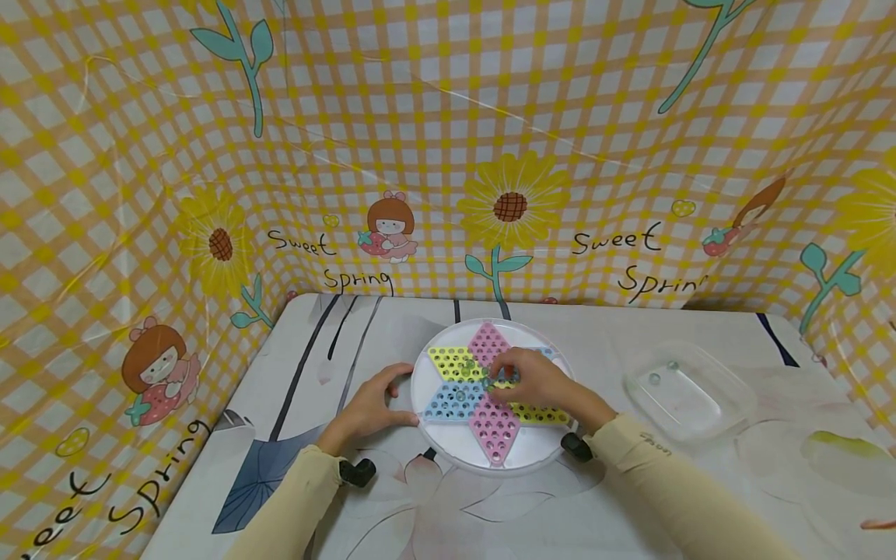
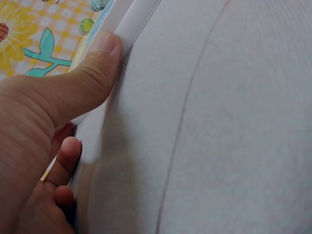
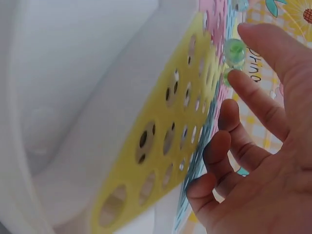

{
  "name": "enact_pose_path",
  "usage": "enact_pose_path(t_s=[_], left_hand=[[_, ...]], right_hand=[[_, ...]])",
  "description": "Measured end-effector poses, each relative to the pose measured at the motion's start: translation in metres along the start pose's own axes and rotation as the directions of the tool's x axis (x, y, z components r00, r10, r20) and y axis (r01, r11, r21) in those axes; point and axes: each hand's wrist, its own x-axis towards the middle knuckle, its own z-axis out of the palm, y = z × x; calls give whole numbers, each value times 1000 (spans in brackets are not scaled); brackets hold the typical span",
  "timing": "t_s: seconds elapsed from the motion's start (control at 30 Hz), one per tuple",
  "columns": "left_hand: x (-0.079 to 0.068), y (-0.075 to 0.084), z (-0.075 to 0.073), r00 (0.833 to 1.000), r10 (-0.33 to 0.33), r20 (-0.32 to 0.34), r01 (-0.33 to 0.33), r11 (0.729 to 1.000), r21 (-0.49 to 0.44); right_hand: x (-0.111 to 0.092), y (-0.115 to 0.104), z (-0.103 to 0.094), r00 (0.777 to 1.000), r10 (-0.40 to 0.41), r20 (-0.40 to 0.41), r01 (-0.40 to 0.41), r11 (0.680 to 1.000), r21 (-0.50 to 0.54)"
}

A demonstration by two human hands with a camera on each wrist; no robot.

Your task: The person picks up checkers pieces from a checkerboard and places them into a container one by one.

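Observation:
A round white Chinese checkers board (image 1: 442, 440) with a pink, yellow and blue star of holes lies on the table. My left hand (image 1: 371, 404) holds its left rim, the thumb (image 2: 100, 63) pressed against the edge and the other fingers farther along the side. Over the middle of the star, my right hand (image 1: 530, 381) pinches a green-swirled clear marble (image 3: 235, 52) between thumb and forefinger, close to the holes. Its other fingers are bent and hold nothing. A yellowish-green marble (image 1: 467, 367) sits on the yellow part, and a clear marble (image 1: 460, 396) on the blue part.
To the right of the board stands a clear plastic tray (image 1: 746, 406) with a few marbles (image 1: 654, 379) inside. A checked, flowered cloth (image 1: 434, 101) hangs behind the table and along both sides. The tabletop (image 1: 560, 521) has a printed cover.

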Motion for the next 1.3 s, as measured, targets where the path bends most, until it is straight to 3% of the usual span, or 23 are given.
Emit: enact_pose_path(t_s=[0.27,1.3], left_hand=[[-2,5,-1,1000,4,-1,-4,1000,8],[-1,4,0,1000,-1,-11,1,1000,14]], right_hand=[[1,-7,4,996,88,-6,-89,994,-65],[-10,-2,-3,999,-32,-21,33,998,44]])
